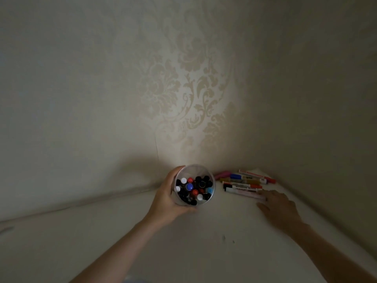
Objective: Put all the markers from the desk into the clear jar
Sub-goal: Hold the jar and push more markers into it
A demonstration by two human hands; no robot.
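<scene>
You have bare surface [204, 242] across the lower centre and lower left of the frame. At centre right, the jar [194, 185] and the loose markers [244, 183] crowd the corner, hemmed in by walls [306, 99] behind and to the right.

Left hand [166, 201] curled in a grasp, right hand [280, 207] flat, fingers spread, both forearms extended

Looking like a home room, dim corner: cream damask wallpaper [189, 82] is covering both walls, and a plain white table [204, 252] is sitting tight into that corner (loose markers [244, 183] lying on it, nothing industrial showing).
</scene>
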